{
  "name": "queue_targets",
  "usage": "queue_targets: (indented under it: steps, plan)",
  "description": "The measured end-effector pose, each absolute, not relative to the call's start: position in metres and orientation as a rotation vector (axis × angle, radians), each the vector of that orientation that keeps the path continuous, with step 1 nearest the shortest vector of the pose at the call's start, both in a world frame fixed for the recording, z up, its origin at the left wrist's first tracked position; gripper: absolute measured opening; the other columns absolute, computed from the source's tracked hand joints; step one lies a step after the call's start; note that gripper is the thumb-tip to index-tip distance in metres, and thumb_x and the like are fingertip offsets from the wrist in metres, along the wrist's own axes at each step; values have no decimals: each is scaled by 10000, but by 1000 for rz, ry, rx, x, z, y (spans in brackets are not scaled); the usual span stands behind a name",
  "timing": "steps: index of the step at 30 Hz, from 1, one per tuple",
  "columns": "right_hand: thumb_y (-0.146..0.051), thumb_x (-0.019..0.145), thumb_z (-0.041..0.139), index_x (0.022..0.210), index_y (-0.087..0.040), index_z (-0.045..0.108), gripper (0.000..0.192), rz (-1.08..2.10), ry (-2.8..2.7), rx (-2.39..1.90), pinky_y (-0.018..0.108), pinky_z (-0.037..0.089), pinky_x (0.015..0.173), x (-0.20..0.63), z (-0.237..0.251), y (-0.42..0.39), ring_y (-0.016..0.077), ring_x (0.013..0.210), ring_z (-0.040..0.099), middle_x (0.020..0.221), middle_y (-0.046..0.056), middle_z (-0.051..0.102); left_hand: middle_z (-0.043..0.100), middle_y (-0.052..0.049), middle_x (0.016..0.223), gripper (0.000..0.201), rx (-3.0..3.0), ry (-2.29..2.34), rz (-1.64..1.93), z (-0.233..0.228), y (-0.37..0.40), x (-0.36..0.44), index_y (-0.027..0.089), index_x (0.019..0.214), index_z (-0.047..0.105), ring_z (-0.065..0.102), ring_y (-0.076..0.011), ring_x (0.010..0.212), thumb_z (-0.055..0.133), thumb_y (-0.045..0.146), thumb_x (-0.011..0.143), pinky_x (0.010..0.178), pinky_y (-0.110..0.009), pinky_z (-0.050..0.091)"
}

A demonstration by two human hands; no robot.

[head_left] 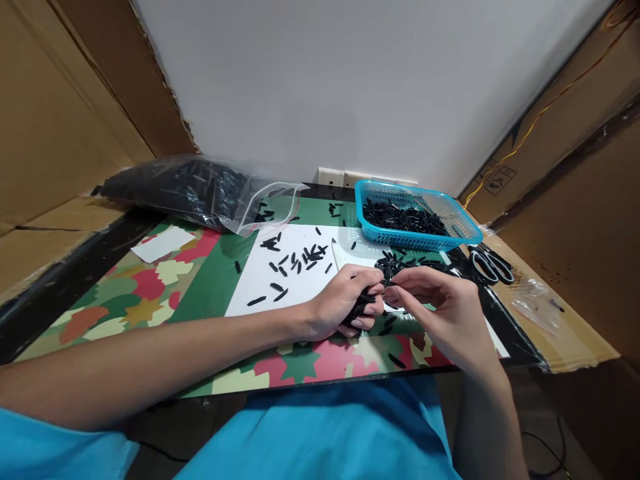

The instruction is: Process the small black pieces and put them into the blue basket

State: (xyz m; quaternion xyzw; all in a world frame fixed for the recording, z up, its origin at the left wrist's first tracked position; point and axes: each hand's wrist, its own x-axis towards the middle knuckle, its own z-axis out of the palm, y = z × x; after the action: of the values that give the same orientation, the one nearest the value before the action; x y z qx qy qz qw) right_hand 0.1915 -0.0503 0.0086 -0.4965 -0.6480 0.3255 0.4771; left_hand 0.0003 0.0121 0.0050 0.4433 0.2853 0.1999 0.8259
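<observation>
While a blue basket [410, 240] holds black pieces [407, 219], left hand [337, 300] clutches more — right hand [444, 301] apparently pinching one.

Air above the blue basket [415, 241] is free; the wall [340, 80] blocks behind it, a plastic bag [190, 190] bulges well left, the right hand [447, 307] bars its near side.
</observation>
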Motion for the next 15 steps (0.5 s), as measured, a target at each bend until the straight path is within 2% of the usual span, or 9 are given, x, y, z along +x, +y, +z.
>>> queue_targets:
  steps: [5,15]
  plan:
    - [-368,973,789,1020,-202,781,172,823,-1530,-1188,318,709,776,192,6,-50,230,822,842,925,68,847,438,71,608,356,935,593,434,2,11,1,235,780,408,305,-58,403,592,477,965,315,-109,170]
    - [-381,941,816,982,-200,800,185,733,-1579,-1236,320,705,735,195,3,-49,235,804,831,909,69,848,445,71,626,464,954,568,448,-2,11,1,236,786,410,318,-53,419,655,600,935,331,-114,180]
